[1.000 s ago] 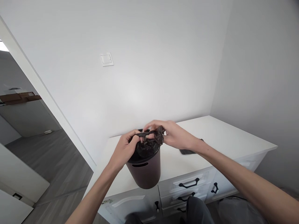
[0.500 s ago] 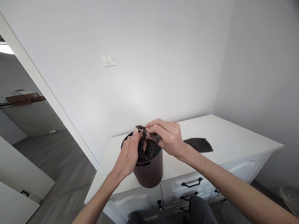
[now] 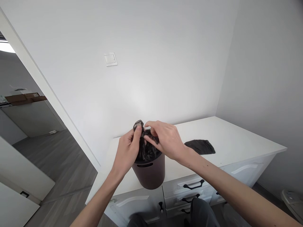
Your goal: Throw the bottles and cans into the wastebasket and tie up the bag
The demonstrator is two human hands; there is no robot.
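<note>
While the left hand (image 3: 125, 151) pinches the black bag (image 3: 149, 152) by its bunched top, the right hand (image 3: 168, 138) curls close by, its grip unclear; the bag sits in the bin (image 3: 152, 176); work looks partway, top gathered, no finished knot visible.

One left hand (image 3: 127, 149), one right hand (image 3: 168, 138), one bin (image 3: 151, 176), two black bags (image 3: 148, 152) (image 3: 201, 147), one light switch (image 3: 110, 59) and three drawers (image 3: 176, 192).
</note>
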